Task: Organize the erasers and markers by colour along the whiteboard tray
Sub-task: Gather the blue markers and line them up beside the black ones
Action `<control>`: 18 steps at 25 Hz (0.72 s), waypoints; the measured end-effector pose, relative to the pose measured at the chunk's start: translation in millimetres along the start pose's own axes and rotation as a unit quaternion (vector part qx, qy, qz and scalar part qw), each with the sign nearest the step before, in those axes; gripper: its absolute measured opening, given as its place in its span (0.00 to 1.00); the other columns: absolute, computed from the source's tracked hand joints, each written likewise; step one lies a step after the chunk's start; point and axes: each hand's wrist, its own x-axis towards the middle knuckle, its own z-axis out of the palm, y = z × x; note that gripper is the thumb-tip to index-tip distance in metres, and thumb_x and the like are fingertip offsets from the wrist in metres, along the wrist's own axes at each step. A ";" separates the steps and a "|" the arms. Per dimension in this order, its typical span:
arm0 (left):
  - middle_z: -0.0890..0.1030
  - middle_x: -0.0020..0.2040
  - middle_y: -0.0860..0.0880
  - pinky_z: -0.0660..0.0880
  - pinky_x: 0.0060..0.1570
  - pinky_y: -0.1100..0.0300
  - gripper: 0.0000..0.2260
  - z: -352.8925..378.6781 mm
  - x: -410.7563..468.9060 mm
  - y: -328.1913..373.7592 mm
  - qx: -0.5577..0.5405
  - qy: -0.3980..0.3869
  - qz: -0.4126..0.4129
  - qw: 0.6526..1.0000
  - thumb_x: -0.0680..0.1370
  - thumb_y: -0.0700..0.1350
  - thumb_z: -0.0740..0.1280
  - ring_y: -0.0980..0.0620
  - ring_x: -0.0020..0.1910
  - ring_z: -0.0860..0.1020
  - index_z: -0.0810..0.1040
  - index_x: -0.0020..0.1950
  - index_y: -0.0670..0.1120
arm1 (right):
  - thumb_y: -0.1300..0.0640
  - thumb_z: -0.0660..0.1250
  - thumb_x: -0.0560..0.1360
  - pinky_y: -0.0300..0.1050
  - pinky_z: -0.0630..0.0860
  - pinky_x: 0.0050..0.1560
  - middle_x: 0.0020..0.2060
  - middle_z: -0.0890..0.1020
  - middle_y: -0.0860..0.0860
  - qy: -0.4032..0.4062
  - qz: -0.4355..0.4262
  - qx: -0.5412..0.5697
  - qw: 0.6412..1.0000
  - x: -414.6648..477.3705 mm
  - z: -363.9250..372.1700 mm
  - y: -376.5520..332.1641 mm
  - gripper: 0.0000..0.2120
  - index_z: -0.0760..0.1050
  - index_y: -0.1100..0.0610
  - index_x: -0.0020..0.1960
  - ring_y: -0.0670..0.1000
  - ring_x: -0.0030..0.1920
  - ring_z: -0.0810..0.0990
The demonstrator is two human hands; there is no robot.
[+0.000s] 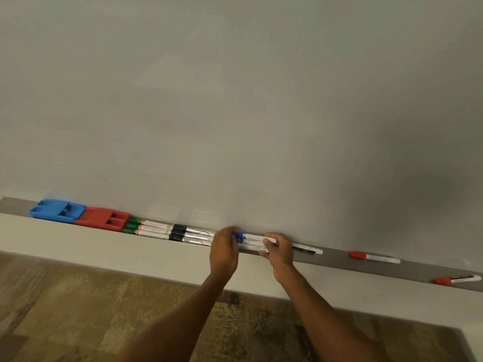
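Hands meet at the middle of the whiteboard tray (418, 266). The left hand (224, 253) curls over the capped end of a blue marker (251, 237), and the right hand (278, 250) pinches the white barrel of that same marker, fingers closed around it. Another white barrel lies just beneath, between the two hands; which hand holds it, I cannot tell. Off to the left sits the blue eraser (56, 210), the red eraser (103, 218) touching its end. Next come three green markers (150, 228) side by side, then three black markers (192, 235) running up to the left hand. Beyond the right hand a lone black-tipped marker (307, 249) pokes out, and two red markers (373, 256) lie further right, well apart from each other. Above it all, the whiteboard (235, 100).
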 end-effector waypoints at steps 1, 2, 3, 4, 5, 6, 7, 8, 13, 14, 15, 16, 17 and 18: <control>0.78 0.60 0.46 0.74 0.59 0.56 0.13 2.3 -1.2 -1.5 0.066 -0.035 0.062 0.995 0.81 0.40 0.58 0.48 0.58 0.75 0.74 0.64 0.45 | 0.67 0.65 0.76 0.50 0.82 0.46 0.53 0.77 0.60 0.002 0.001 0.002 1.000 1.3 3.7 -0.1 0.08 0.77 0.65 0.55 0.60 0.52 0.79; 0.77 0.63 0.46 0.72 0.62 0.55 0.14 5.2 -2.0 -2.9 0.118 -0.067 0.113 0.984 0.81 0.39 0.59 0.48 0.61 0.73 0.73 0.66 0.45 | 0.68 0.65 0.76 0.52 0.81 0.47 0.52 0.77 0.61 0.003 0.002 0.005 1.000 2.4 6.9 0.2 0.08 0.77 0.66 0.54 0.60 0.51 0.79; 0.74 0.67 0.46 0.69 0.65 0.55 0.16 8.6 -2.4 -4.8 0.156 -0.092 0.148 0.972 0.80 0.39 0.59 0.48 0.65 0.70 0.71 0.69 0.45 | 0.69 0.65 0.76 0.53 0.81 0.47 0.50 0.77 0.61 0.005 0.004 0.005 1.000 3.0 9.4 0.4 0.08 0.77 0.67 0.54 0.59 0.50 0.79; 0.71 0.70 0.46 0.67 0.68 0.56 0.18 11.6 -2.6 -6.9 0.182 -0.109 0.166 0.963 0.80 0.39 0.59 0.48 0.69 0.67 0.69 0.71 0.45 | 0.69 0.65 0.76 0.52 0.81 0.47 0.50 0.77 0.60 0.007 0.005 0.000 1.000 3.7 11.1 0.8 0.08 0.77 0.67 0.54 0.59 0.49 0.78; 0.69 0.72 0.46 0.65 0.70 0.56 0.19 13.9 -2.0 -9.0 0.199 -0.118 0.172 0.958 0.80 0.39 0.60 0.49 0.71 0.65 0.67 0.72 0.45 | 0.69 0.65 0.76 0.52 0.80 0.46 0.49 0.77 0.60 0.009 0.005 -0.007 1.000 4.7 12.2 1.1 0.08 0.76 0.67 0.54 0.59 0.48 0.78; 0.67 0.73 0.47 0.64 0.71 0.56 0.20 15.8 -1.3 -11.3 0.212 -0.121 0.171 0.955 0.81 0.40 0.60 0.49 0.73 0.64 0.65 0.74 0.45 | 0.69 0.65 0.76 0.51 0.80 0.46 0.49 0.77 0.60 0.010 0.006 -0.018 1.000 5.8 13.8 1.5 0.08 0.76 0.67 0.54 0.59 0.48 0.78; 0.66 0.74 0.47 0.64 0.72 0.56 0.21 17.1 -0.7 -13.0 0.222 -0.123 0.168 0.953 0.81 0.40 0.60 0.50 0.73 0.63 0.64 0.74 0.46 | 0.69 0.65 0.76 0.51 0.80 0.47 0.49 0.77 0.60 0.012 0.008 -0.034 0.999 6.5 15.4 1.1 0.08 0.76 0.67 0.55 0.59 0.49 0.78; 0.65 0.74 0.47 0.64 0.72 0.56 0.21 18.1 -0.2 -14.0 0.228 -0.124 0.166 0.951 0.81 0.41 0.60 0.50 0.73 0.63 0.63 0.75 0.46 | 0.68 0.64 0.76 0.51 0.81 0.48 0.50 0.77 0.60 0.016 0.010 -0.058 0.998 6.7 17.5 0.0 0.08 0.76 0.67 0.55 0.60 0.50 0.79; 0.64 0.75 0.48 0.65 0.71 0.56 0.23 21.8 1.3 -19.8 0.243 -0.112 0.166 0.949 0.81 0.38 0.60 0.49 0.74 0.62 0.62 0.75 0.47 | 0.66 0.60 0.78 0.51 0.76 0.57 0.56 0.78 0.64 0.057 -0.019 -0.209 0.976 1.2 31.9 -6.5 0.09 0.73 0.66 0.58 0.62 0.56 0.77; 0.64 0.75 0.48 0.65 0.71 0.56 0.23 22.3 1.2 -20.5 0.244 -0.110 0.170 0.949 0.80 0.38 0.60 0.49 0.74 0.62 0.62 0.75 0.47 | 0.67 0.60 0.78 0.52 0.75 0.58 0.57 0.78 0.63 0.065 -0.027 -0.230 0.971 -0.6 34.0 -7.7 0.10 0.72 0.65 0.58 0.62 0.57 0.77; 0.65 0.75 0.47 0.65 0.71 0.56 0.23 22.5 1.2 -21.4 0.244 -0.107 0.174 0.948 0.80 0.37 0.60 0.49 0.73 0.62 0.62 0.75 0.46 | 0.67 0.59 0.78 0.54 0.74 0.60 0.57 0.78 0.63 0.073 -0.033 -0.253 0.964 -2.0 36.0 -8.7 0.10 0.72 0.65 0.58 0.62 0.58 0.76; 0.65 0.74 0.47 0.65 0.71 0.56 0.23 22.7 1.4 -22.0 0.243 -0.104 0.178 0.948 0.80 0.37 0.60 0.49 0.73 0.63 0.63 0.75 0.46 | 0.67 0.59 0.77 0.55 0.73 0.62 0.57 0.78 0.63 0.080 -0.037 -0.275 0.957 -3.6 37.7 -9.6 0.10 0.72 0.65 0.58 0.63 0.59 0.76; 0.66 0.74 0.47 0.65 0.71 0.56 0.23 23.1 1.5 -22.7 0.245 -0.102 0.181 0.947 0.79 0.37 0.61 0.49 0.73 0.63 0.64 0.74 0.45 | 0.67 0.59 0.77 0.55 0.72 0.63 0.58 0.78 0.63 0.087 -0.039 -0.293 0.951 -5.3 38.3 -10.3 0.10 0.71 0.64 0.58 0.64 0.60 0.75; 0.66 0.73 0.46 0.64 0.71 0.56 0.22 23.7 1.5 -24.0 0.250 -0.100 0.182 0.946 0.80 0.38 0.61 0.49 0.73 0.63 0.64 0.74 0.45 | 0.67 0.59 0.77 0.54 0.71 0.62 0.58 0.77 0.64 0.091 -0.040 -0.305 0.947 -7.2 38.7 -10.9 0.10 0.71 0.64 0.58 0.64 0.60 0.74</control>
